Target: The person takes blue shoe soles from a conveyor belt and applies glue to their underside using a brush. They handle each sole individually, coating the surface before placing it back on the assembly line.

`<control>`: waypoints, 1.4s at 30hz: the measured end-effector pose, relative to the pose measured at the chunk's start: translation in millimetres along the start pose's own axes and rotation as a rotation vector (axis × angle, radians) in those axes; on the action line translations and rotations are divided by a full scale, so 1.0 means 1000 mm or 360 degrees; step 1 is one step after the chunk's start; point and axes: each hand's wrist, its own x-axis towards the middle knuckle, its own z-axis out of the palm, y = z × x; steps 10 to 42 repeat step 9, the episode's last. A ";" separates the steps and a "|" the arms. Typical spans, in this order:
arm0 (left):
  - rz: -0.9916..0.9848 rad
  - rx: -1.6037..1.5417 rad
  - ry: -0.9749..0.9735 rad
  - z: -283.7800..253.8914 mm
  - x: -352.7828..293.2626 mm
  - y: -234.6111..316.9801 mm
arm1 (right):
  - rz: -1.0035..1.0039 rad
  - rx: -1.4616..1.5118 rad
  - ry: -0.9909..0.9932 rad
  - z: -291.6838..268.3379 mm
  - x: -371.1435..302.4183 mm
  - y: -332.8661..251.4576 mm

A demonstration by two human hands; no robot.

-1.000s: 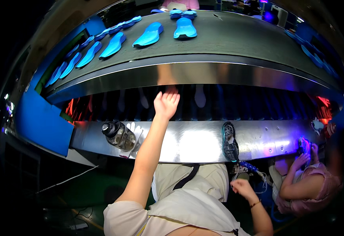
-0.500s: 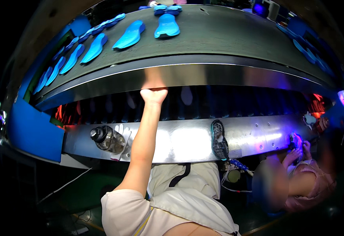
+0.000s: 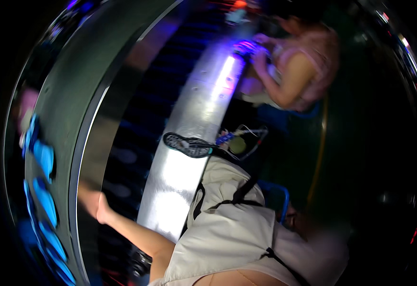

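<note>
My left arm reaches left across the metal ledge to the conveyor's shiny side rail (image 3: 99, 138). Only the wrist and heel of my left hand (image 3: 103, 209) show; the fingers are hidden under the rail, and a reflection shows in the metal. My right hand is not in view. A dark shoe sole (image 3: 188, 145) with a black and grey pattern lies on the metal ledge (image 3: 196, 107). Several bright blue soles (image 3: 45, 201) rest on the dark green conveyor belt (image 3: 75, 71), beyond the rail.
A co-worker (image 3: 304, 66) sits farther along the ledge, hands on a shoe under purple light. A dark bottle (image 3: 140, 262) stands beside my arm. A cable and a round greenish thing (image 3: 237, 145) are next to the ledge. My light apron (image 3: 227, 233) covers my lap.
The view has swung to the right and tilted, so the conveyor now runs up the left side. My left arm still reaches under the rail. The dark sole has stayed on the ledge.
</note>
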 end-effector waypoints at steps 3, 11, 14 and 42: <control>-0.0080 -0.0198 0.0121 0.015 -0.016 -0.037 | 0.0295 0.0412 -0.0069 0.018 -0.026 0.034; -0.0403 -0.0300 -0.0113 0.042 -0.044 -0.089 | 0.0716 0.1116 -0.0083 0.034 -0.066 0.087; -0.0403 -0.0300 -0.0113 0.042 -0.044 -0.089 | 0.0716 0.1116 -0.0083 0.034 -0.066 0.087; -0.0403 -0.0300 -0.0113 0.042 -0.044 -0.089 | 0.0716 0.1116 -0.0083 0.034 -0.066 0.087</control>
